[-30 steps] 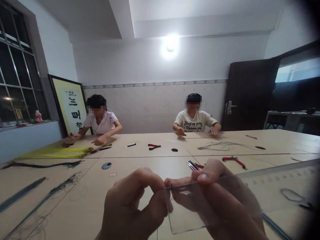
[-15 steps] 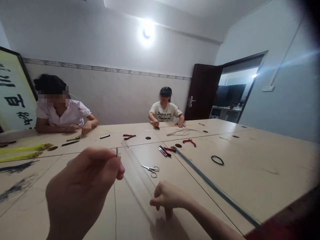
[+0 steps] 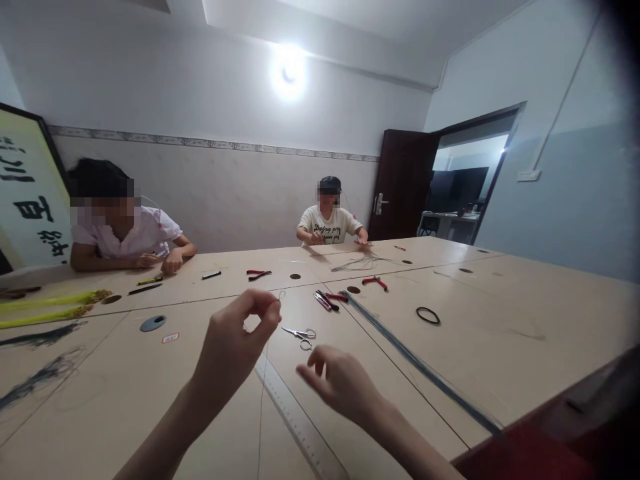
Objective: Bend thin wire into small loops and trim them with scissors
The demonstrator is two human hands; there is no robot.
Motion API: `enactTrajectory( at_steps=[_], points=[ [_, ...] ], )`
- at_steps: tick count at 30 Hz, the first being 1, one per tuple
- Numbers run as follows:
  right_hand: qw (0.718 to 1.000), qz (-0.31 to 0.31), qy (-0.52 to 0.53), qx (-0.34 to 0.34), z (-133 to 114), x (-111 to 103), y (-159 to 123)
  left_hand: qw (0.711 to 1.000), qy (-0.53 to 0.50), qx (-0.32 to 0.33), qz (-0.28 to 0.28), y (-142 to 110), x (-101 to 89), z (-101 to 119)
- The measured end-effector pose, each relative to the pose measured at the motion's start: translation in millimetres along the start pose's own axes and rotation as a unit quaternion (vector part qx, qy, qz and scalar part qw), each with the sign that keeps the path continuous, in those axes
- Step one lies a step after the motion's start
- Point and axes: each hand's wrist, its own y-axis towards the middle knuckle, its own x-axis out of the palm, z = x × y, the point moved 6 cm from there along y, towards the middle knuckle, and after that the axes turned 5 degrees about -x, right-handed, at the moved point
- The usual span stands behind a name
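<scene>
My left hand [image 3: 243,337] is closed in a pinch, raised above the table left of the small silver scissors [image 3: 301,335]. From its fingertips a thin cord [image 3: 262,413] sticks up as a small loop and hangs down below the hand. My right hand [image 3: 343,383] hovers just below the scissors, thumb and fingers bent but apart, with nothing visible between them. A clear ruler [image 3: 295,417] lies slanting on the table between and below both hands.
Red-handled pliers [image 3: 375,283], thread snips [image 3: 323,301] and a black ring [image 3: 428,315] lie beyond. A long bundle of grey-green cords [image 3: 420,363] crosses the right side. Yellow cords [image 3: 55,307] lie at left. Two people [image 3: 327,220] sit across the table [image 3: 500,320].
My left hand has moved right and farther from me, bringing the cord loop along. My right hand has lifted from the ruler area and its fingers have spread. The ruler now shows more clearly.
</scene>
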Motion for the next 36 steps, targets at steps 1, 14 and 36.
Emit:
enactTrajectory(
  at_steps=[1, 14, 36],
  points=[
    [0.998, 0.041, 0.040, -0.015, -8, -15, 0, 1.000, 0.009, 0.021, -0.003, -2, 3.1, 3],
    [0.943, 0.146, 0.293, -0.054, -49, -148, 64, 0.977, 0.082, 0.192, -0.049, -27, 21.2, 36],
    [0.913, 0.086, 0.312, -0.248, -101, -87, -25, 0.872, -0.297, -0.193, -0.339, -27, 17.6, 32]
  ],
)
